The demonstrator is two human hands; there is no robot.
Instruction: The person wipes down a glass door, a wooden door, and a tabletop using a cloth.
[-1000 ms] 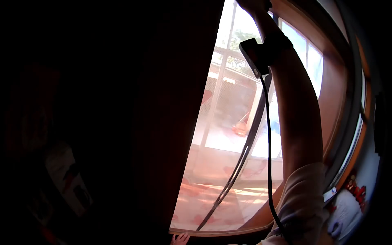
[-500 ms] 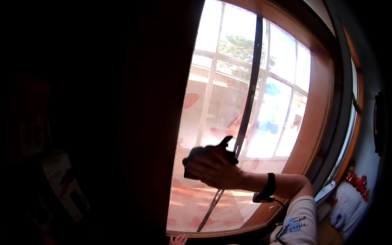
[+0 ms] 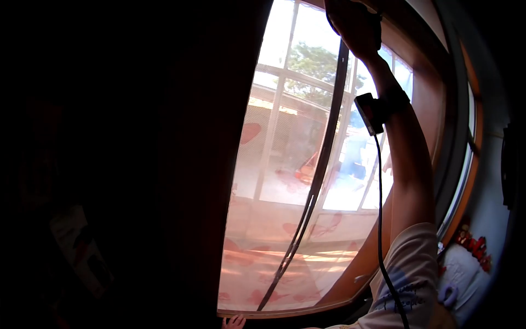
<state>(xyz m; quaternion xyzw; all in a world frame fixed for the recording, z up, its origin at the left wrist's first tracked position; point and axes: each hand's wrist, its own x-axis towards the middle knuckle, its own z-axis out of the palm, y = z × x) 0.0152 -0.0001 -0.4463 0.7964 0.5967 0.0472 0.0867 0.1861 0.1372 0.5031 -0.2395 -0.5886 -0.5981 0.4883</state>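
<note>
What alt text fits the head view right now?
The right hand is raised near the top of a bright window, a small dark box and hanging cable at the forearm. Only part of the left hand shows, at the window's lower edge; the picture's left side is nearly black.

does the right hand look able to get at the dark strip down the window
Probably yes: in the picture, the right hand is raised near the upper end of the strip, with nothing visible blocking it, though depth is unclear.
</note>
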